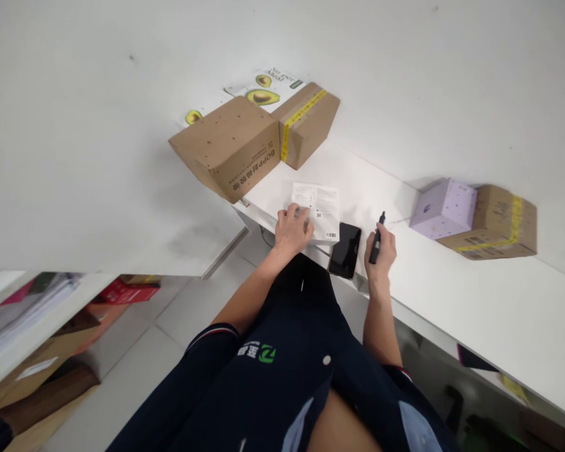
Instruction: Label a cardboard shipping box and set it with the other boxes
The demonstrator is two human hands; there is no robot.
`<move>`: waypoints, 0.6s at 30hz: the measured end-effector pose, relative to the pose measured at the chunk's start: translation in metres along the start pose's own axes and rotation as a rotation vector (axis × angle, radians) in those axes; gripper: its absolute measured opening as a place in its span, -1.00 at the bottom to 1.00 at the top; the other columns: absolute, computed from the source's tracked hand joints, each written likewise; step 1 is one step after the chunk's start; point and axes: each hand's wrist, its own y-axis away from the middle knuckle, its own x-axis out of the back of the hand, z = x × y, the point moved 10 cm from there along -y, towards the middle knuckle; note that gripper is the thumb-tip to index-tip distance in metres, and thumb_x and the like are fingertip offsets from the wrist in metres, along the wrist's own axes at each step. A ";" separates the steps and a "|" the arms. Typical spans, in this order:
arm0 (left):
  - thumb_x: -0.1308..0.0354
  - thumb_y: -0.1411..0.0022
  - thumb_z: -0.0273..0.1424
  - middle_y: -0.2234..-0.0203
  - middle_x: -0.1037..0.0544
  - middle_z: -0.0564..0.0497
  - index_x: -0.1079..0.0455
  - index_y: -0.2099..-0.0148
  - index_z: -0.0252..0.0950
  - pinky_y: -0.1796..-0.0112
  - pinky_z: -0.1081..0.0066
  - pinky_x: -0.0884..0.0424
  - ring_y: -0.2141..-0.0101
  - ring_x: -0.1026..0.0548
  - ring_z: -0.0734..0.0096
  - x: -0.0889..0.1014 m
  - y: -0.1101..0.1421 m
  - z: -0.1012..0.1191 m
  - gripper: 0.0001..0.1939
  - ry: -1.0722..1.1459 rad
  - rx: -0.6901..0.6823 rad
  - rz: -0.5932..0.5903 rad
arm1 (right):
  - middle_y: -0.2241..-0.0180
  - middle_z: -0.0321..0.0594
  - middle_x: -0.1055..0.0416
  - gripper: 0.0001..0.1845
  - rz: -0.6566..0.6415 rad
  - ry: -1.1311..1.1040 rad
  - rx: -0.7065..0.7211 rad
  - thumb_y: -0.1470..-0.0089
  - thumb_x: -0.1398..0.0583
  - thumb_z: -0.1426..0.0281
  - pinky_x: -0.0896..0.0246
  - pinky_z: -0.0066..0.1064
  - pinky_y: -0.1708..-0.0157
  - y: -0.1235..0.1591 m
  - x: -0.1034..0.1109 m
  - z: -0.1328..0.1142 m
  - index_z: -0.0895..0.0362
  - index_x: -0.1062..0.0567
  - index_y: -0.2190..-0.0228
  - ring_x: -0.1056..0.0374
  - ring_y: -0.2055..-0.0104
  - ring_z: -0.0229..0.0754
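Note:
My left hand (pixel 292 229) lies on the near left corner of a flat white package (pixel 319 210) with printed labels, its fingers curled down onto it. My right hand (pixel 381 251) is closed round a black marker pen (pixel 377 240) held upright, tip up, just right of a black phone (pixel 345 250) that lies face up at the white table's (pixel 452 276) front edge. The phone sits between my two hands, touching the package's near right corner.
Two brown cardboard boxes (pixel 230 147) (pixel 306 122) stand at the table's far left with an avocado-printed box (pixel 268 88) behind them. At the right lie a lilac box (pixel 445 207) and a taped brown box (pixel 494 223). Shelves with boxes (pixel 37 351) stand lower left.

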 end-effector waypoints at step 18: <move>-0.29 -0.17 -0.42 0.39 -0.54 -0.03 -0.40 0.25 -0.29 0.09 0.09 -0.51 0.29 -0.55 0.26 -0.109 0.096 0.015 -0.87 1.140 0.424 -0.510 | 0.12 0.06 -0.53 -0.49 -0.133 0.141 0.114 -0.25 0.05 0.41 -0.37 -0.04 -0.07 0.053 0.002 0.013 0.12 -0.50 -0.11 -0.42 0.04 0.03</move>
